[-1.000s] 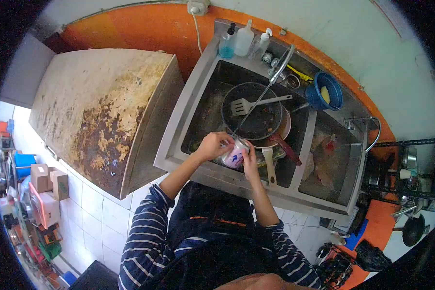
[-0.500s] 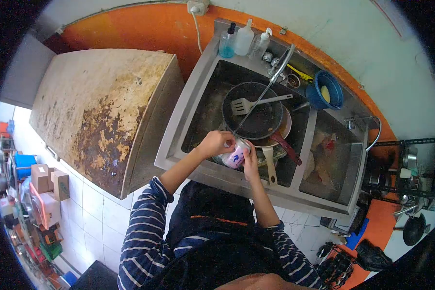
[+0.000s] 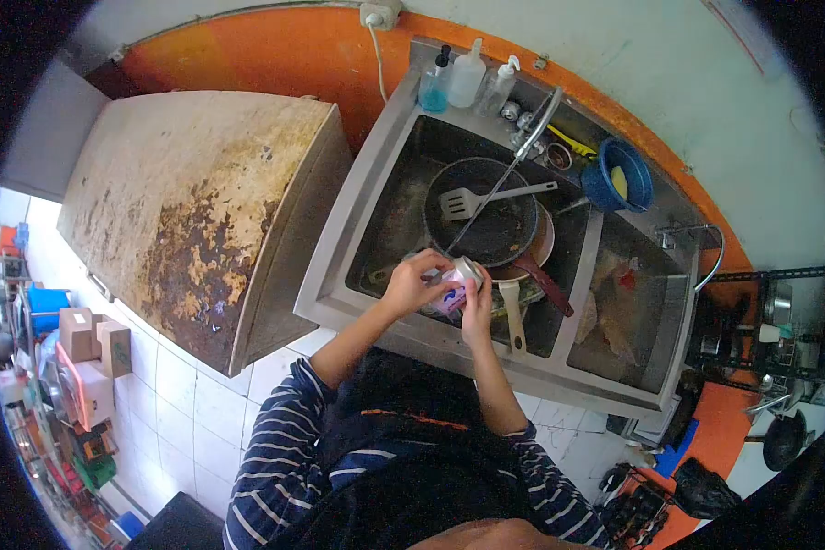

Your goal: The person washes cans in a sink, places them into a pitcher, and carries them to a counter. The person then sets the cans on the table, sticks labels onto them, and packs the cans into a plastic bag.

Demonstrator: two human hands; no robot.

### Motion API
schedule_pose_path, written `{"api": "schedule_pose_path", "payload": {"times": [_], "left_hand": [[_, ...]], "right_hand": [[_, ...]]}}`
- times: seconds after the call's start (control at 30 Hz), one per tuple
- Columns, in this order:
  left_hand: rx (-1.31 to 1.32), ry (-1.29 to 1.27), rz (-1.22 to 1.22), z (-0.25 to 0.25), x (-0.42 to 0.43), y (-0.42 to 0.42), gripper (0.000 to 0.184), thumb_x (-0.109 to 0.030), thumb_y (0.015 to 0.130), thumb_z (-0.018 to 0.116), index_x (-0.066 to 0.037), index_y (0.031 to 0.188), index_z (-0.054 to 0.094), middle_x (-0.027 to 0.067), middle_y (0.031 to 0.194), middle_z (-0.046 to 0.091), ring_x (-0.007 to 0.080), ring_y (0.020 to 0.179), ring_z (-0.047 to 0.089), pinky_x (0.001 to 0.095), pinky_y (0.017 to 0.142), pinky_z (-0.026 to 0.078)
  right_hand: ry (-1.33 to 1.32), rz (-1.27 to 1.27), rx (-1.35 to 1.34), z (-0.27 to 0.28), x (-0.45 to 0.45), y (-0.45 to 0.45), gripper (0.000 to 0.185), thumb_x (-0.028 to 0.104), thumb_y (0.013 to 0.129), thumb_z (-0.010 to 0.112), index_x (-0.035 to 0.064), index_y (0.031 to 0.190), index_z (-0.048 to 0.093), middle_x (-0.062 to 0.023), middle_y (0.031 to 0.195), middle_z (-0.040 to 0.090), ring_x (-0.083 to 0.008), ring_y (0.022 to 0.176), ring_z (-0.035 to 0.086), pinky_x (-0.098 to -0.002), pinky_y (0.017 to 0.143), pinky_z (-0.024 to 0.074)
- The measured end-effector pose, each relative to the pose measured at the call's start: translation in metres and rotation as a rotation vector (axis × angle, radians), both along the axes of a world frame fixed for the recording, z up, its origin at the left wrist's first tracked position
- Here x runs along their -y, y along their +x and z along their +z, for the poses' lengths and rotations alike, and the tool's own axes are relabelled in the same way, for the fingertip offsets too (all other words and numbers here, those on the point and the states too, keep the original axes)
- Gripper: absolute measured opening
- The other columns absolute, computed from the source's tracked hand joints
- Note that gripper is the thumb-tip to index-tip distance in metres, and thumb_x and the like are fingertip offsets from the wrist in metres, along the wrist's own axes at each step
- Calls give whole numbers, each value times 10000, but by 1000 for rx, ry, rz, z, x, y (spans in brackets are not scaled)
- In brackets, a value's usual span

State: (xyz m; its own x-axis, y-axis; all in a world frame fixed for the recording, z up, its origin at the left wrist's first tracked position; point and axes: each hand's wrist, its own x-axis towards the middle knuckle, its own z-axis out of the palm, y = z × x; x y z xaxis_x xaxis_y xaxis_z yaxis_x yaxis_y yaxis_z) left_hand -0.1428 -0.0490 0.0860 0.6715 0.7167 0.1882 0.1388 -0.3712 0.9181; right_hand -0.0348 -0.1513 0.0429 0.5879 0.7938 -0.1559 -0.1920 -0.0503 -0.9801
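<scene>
Over the front of the left sink basin, both my hands are on a pink drink can (image 3: 451, 299) with a silver end and dark lettering. My left hand (image 3: 414, 286) holds its left side, fingers bent over the upper part. Against its right side, my right hand (image 3: 476, 310) has its fingers wrapped round it. A thin stream of water runs from the tap (image 3: 539, 124) down to just behind the can. Beyond it, a black frying pan (image 3: 481, 234) with a dark red handle lies in the basin, a slotted spatula (image 3: 472, 203) across it.
Under the black pan sits another pan with a cream handle (image 3: 513, 321). Soap bottles (image 3: 467, 78) and a blue basket (image 3: 605, 188) line the back ledge. A second basin (image 3: 628, 353) is to the right. A stained, peeling box-like unit (image 3: 202, 220) stands left.
The can has tilted and turned in my hands, its silver end now further right. My left fingers have shifted over its upper part.
</scene>
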Motion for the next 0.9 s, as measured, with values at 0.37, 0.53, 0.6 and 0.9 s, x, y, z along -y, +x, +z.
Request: {"api": "schedule_pose_path", "payload": {"times": [0.37,0.53,0.6,0.9], "left_hand": [[64,44,3,-6,0,6,232,-194,654,687,-20,750,565,85,785,561,207,663,578,285,534,480],[13,128,-108,-3,0,10,170,-141,669,661,-8,708,563,126,789,545,261,720,560,323,626,459],[-12,77,-122,8,-2,15,154,-135,670,653,-9,709,574,127,809,554,260,729,564,323,628,461],[-71,124,-304,-4,-28,19,157,-120,663,622,-19,782,605,117,767,595,257,693,584,320,636,471]], "right_hand": [[38,18,-68,-16,6,0,438,315,876,420,26,1191,323,-104,1120,427,-175,1013,422,-276,871,326],[2,-19,-169,-5,8,4,405,292,886,403,44,1197,327,-99,1130,430,-167,1009,431,-270,863,337],[26,-25,-133,-11,10,9,394,287,888,400,54,1197,330,-93,1121,438,-159,993,441,-263,847,350],[42,-28,-97,-27,14,17,392,268,878,427,46,1189,338,-76,1114,446,-167,1010,428,-261,873,325]]}}
